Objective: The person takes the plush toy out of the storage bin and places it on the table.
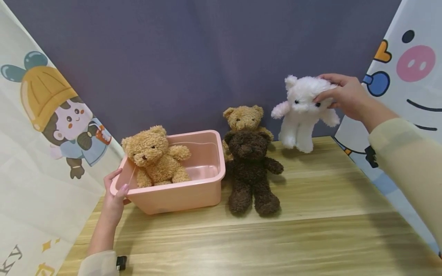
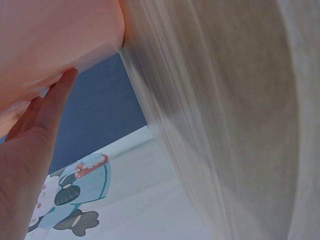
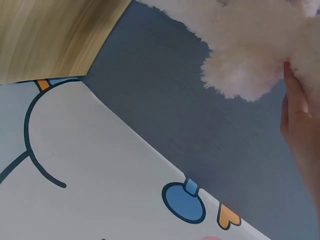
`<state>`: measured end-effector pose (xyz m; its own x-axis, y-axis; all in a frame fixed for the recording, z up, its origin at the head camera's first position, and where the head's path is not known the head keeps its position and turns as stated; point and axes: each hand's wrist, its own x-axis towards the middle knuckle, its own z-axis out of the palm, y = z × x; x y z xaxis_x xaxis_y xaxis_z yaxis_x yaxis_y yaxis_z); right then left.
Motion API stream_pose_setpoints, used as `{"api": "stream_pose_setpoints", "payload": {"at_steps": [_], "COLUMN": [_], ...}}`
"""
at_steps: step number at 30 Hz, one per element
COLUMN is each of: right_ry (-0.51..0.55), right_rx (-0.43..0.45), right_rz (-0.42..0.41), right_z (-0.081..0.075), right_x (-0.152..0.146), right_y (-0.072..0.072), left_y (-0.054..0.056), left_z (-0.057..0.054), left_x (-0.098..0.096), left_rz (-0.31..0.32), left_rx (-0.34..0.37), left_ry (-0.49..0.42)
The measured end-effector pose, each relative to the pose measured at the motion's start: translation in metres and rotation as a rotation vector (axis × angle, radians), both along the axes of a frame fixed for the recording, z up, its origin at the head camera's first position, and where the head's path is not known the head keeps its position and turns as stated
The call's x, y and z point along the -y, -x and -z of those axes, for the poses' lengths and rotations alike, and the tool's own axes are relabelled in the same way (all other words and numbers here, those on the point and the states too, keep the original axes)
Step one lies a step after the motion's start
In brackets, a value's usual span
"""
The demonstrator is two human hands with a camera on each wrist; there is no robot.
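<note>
Fingers curl above the tabletop (image 1: pixel 241 245): the left hand (image 1: pixel 114 199) grips the pink bin (image 1: pixel 176 198) by its rim, probably to steady it; back right, the right hand (image 1: pixel 350 97) pinches the white plush bear (image 1: pixel 300 115) by its head, seemingly to hold it upright.

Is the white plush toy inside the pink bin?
No, the right hand holds the white plush toy by its head, outside the pink bin, which has a tan bear in it.
</note>
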<state>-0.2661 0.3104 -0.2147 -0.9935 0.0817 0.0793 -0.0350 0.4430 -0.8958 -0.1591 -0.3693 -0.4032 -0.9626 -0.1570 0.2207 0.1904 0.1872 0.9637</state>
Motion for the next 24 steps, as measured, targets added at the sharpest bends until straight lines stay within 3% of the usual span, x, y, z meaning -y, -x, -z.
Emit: {"api": "stream_pose_setpoints", "payload": {"at_steps": [9,24], "right_ry": [-0.079,-0.066], "right_rx": [0.039,0.06], "right_rz": [-0.03,-0.094], "right_z": [0.017,0.045], "right_x": [0.005,0.023], "right_y": [0.006,0.017], "left_y": [-0.002,-0.002], "left_z": [-0.001,-0.001], "left_x": [-0.001,-0.002], "left_rz": [-0.013,-0.011], "left_rx": [0.011,0.014], "left_ry": [-0.001,-0.005]}}
